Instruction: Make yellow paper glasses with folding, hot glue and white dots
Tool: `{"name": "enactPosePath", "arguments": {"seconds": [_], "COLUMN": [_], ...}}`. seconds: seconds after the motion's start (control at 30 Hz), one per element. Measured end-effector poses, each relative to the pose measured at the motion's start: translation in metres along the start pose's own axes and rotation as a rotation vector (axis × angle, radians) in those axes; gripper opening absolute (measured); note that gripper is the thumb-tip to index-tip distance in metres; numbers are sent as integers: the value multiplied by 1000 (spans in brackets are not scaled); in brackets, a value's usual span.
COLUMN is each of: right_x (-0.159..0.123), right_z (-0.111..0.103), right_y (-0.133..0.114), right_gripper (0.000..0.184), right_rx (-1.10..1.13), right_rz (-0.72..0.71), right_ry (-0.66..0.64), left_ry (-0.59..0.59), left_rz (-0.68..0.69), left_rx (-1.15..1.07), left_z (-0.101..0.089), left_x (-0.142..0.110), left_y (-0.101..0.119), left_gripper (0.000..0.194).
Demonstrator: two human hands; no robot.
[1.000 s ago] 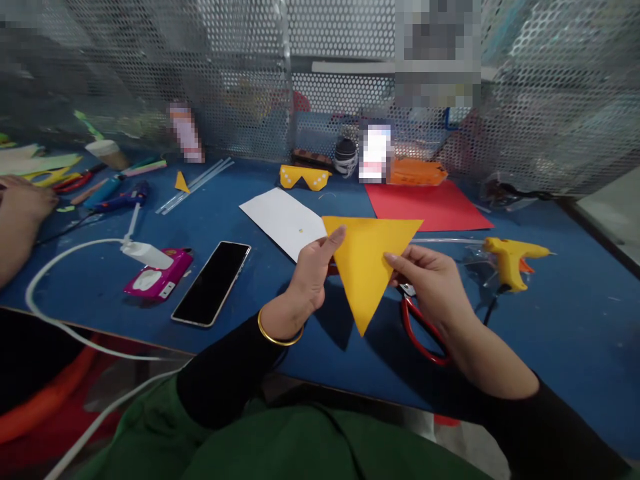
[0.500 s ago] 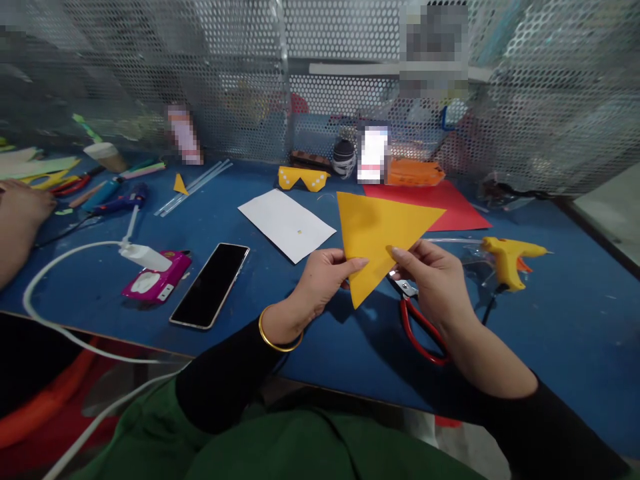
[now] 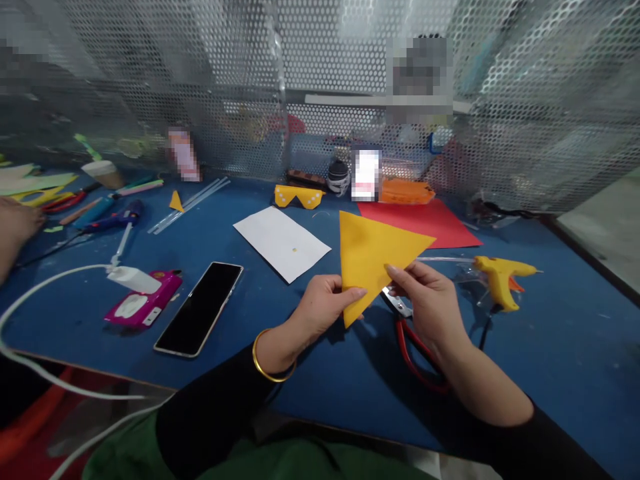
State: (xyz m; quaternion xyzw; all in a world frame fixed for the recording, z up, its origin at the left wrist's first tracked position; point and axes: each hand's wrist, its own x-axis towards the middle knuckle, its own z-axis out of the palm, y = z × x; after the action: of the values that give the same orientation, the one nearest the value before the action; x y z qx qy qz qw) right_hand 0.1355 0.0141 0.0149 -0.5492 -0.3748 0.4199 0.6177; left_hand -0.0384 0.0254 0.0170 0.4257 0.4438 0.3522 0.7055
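A yellow triangle of paper or thin card (image 3: 377, 257) is held up above the blue table, one corner pointing down toward me. My left hand (image 3: 325, 303) pinches its left edge near the lower corner, thumb on top. On the opposite edge my right hand (image 3: 425, 300) grips it, thumb in front and the other fingers behind. Beneath the right hand lie red-handled scissors (image 3: 413, 347), partly hidden by that hand and wrist. A red sheet (image 3: 445, 223) lies just behind the triangle, and a white sheet (image 3: 280, 243) is to its left.
A yellow glue gun (image 3: 503, 277) lies right of my hands. On the left are a black-screened phone (image 3: 200, 310) and a purple power socket (image 3: 145, 300) with a white cable. A yellow mask-shaped cutout (image 3: 299, 196) stands farther back. Another person's hand (image 3: 17, 230) rests at the far left.
The view has tilted up, so the table things sit lower in the picture. Both hands keep their hold on the yellow triangle, which has turned slightly.
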Motion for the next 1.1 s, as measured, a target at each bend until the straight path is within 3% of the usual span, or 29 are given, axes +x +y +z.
{"name": "enactPosePath", "arguments": {"seconds": [0.2, 0.37, 0.43, 0.53, 0.63, 0.73, 0.8, 0.87, 0.9, 1.0, 1.1], "right_x": [18, 23, 23, 24, 24, 22, 18, 10, 5, -17, -44], "right_z": [-18, -28, -32, -37, -40, -43, -45, -47, -47, -45, -39], "right_y": [-9, -8, -10, -17, -27, -34, -37, -40, -42, -43, -31], "right_gripper": [31, 26, 27, 29, 29, 23, 20, 17, 14, 8, 19], "right_rx": [92, 3, -76, -387, -743, -859, -780, -664, -646, -785, -1004], "right_rz": [-85, -169, -218, -466, -604, -547, -499, -535, -603, -946, -1222], "right_ry": [222, 240, 260, 318, 207, -2, -94, -87, -56, 25, -92], "left_ry": [-30, -34, -40, -54, -80, -86, -52, -2, 44, 342, 408], "left_rz": [-66, -37, -10, 26, 80, 183, 276, 381, 434, 553, 545], "left_rx": [79, 120, 119, 160, 265, 406, 507, 550, 573, 700, 665], "left_z": [-1, -2, -2, -4, -8, -13, -16, -20, -23, -33, -48], "left_x": [-1, -1, 0, 1, 2, 5, 8, 12, 14, 15, 5], "left_y": [3, 4, 4, 2, -1, -3, -2, 3, 5, 10, 7], "left_gripper": [11, 13, 13, 16, 21, 22, 21, 19, 23, 57, 56]}}
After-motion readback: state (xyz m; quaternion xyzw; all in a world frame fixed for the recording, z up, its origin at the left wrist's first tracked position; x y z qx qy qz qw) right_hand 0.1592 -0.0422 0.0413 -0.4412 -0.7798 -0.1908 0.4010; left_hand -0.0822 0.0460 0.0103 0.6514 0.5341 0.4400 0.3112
